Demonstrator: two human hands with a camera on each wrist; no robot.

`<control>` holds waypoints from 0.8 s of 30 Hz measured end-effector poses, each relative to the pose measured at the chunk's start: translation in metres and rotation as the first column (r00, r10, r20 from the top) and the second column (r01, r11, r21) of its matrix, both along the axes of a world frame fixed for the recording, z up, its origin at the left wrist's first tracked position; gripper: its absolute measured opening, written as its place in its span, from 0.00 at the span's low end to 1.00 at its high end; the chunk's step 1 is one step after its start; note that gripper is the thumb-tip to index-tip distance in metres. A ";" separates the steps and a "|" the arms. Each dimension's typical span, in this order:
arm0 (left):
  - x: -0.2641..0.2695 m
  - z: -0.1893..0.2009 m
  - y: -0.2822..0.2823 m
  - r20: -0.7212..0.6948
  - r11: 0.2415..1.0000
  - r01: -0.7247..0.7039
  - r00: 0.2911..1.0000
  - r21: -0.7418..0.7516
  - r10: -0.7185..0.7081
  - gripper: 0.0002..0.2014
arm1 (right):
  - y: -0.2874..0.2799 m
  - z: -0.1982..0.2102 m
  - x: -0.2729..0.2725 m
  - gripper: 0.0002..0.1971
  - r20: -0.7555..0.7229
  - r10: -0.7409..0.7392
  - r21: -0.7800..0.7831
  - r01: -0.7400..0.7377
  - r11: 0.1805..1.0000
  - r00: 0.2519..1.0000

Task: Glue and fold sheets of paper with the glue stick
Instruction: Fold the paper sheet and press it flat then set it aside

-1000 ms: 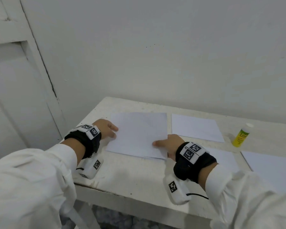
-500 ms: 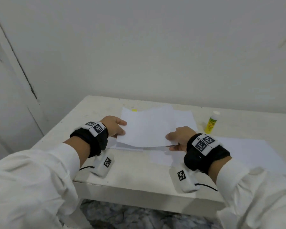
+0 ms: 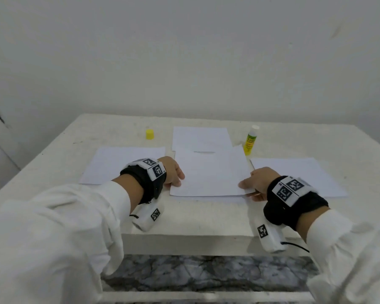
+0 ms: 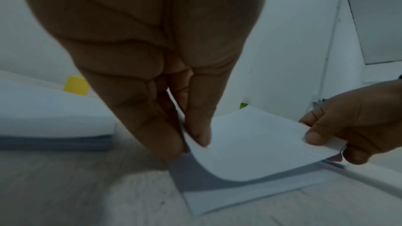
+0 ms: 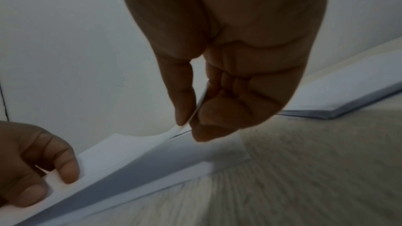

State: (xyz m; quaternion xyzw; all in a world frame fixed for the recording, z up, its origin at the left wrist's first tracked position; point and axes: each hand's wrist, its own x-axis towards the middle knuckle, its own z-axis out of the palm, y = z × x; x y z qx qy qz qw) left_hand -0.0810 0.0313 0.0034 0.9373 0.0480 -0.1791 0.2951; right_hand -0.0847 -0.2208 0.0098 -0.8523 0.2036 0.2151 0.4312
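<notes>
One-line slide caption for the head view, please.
Both hands, left hand and right hand, pinch the sheet's near corners.

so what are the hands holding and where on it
Both hold the same sheet of paper by its near corners: the left hand pinches the near left corner, the right hand the near right one.

head: above, facing table (image 3: 184, 218) | wrists: close, opposed, sharing sheet (image 4: 250, 143)
</notes>
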 end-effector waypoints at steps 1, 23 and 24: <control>0.000 0.000 0.000 -0.007 1.000 0.007 1.000 0.011 -0.007 0.13 | 0.002 0.000 0.000 0.11 -0.006 0.001 -0.012 -0.001 1.000 1.000; -0.005 -0.003 0.006 -0.082 1.000 0.027 0.996 0.008 -0.026 0.10 | 0.008 -0.003 0.001 0.22 -0.018 0.052 -0.140 -0.054 0.989 0.998; -0.005 -0.003 0.006 -0.081 1.000 0.029 0.996 0.007 -0.028 0.10 | 0.008 -0.004 0.002 0.22 -0.018 0.054 -0.146 -0.056 0.988 0.998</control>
